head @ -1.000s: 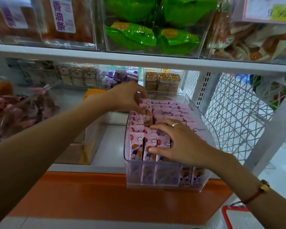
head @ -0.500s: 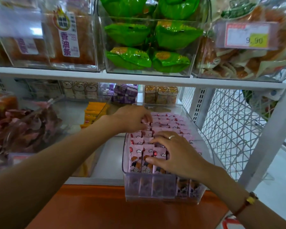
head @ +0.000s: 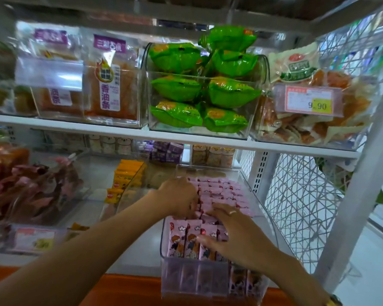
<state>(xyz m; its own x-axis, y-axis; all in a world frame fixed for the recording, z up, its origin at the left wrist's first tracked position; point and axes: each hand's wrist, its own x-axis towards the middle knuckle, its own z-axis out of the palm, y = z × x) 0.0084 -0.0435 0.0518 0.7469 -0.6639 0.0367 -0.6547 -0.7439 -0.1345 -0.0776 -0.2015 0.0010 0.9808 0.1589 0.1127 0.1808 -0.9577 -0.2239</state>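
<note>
Shelf (head: 142, 250), bin (head: 186, 281) of pink packets (head: 219, 191)

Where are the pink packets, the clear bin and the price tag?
pink packets (head: 217, 191), head view, tops of back rows.
clear bin (head: 195, 281), head view, front wall.
price tag (head: 308, 100), head view, label's middle.

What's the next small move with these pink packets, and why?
Probably press the middle row back with the left hand, whose fingertips dip among the pink packets, while the right hand lies flat on the front row of the clear bin.
</note>
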